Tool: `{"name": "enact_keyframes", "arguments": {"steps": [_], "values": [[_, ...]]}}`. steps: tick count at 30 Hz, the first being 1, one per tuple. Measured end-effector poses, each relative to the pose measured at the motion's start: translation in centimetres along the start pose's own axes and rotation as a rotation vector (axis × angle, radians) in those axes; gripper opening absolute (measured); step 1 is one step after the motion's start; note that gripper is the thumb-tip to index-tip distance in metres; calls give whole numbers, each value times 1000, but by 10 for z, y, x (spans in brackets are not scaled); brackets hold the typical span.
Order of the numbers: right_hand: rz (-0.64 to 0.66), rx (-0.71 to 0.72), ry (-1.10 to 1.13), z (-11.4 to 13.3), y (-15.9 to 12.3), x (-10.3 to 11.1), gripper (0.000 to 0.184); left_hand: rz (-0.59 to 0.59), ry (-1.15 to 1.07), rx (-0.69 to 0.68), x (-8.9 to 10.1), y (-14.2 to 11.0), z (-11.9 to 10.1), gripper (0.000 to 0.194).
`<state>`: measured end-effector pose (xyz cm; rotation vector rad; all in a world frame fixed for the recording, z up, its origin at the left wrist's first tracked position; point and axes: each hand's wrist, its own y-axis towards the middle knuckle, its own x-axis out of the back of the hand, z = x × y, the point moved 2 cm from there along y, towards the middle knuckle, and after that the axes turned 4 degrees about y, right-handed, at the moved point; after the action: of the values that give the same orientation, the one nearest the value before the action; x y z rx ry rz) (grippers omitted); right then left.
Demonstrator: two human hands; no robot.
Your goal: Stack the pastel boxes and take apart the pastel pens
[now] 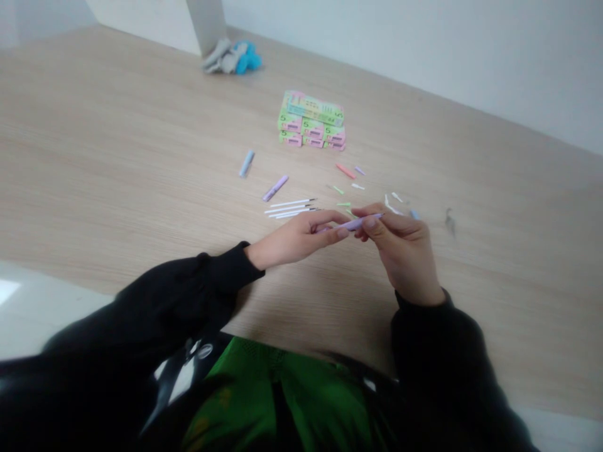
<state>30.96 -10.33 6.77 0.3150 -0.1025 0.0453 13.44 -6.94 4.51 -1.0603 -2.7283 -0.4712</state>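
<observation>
Between my two hands is a light purple pen barrel [354, 223] with a narrow tip pointing right. My left hand [301, 235] grips its left part between thumb and fingers. My right hand [400, 242] pinches it near the tip. Just beyond my left hand lie several thin white pen refills [288, 208] with dark tips. A purple pen cap [276, 188] and a light blue pen cap [247, 163] lie farther back on the left. Small green pieces [338, 189] and white pieces [358, 186] are scattered behind my hands, some partly hidden by my fingers.
Stacked green and pink boxes [311, 119] marked 5 stand at the back middle. A red piece [345, 171] lies in front of them. Grey and blue crumpled cloth [233, 58] rests by a white box [155, 22]. The wooden table [117, 138] meets a white wall behind.
</observation>
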Motion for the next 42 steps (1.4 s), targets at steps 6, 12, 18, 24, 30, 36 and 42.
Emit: {"name": "enact_keyframes", "arguments": {"steps": [6, 12, 18, 24, 30, 36, 42], "values": [[3, -1, -4, 4, 0, -8, 15, -18, -21, -45, -2, 0, -1, 28], [-10, -3, -8, 3, 1, -13, 21, -20, -24, -21, -4, -1, -4, 31], [-133, 16, -10, 2, 0, -12, 23, -22, 19, 14, -6, -1, -5, 39], [-141, 74, -49, 4, -1, -10, 23, 6, -45, 42, -9, -2, -6, 40], [-190, 12, -88, 5, -4, -9, 22, 17, -60, 67, -11, -2, -5, 41], [-231, 17, -102, 5, -7, -10, 21, 19, -34, 93, -12, -1, -5, 42], [-271, 20, -120, 2, -9, -10, 23, 25, -52, 104, -11, 0, -6, 41]]}}
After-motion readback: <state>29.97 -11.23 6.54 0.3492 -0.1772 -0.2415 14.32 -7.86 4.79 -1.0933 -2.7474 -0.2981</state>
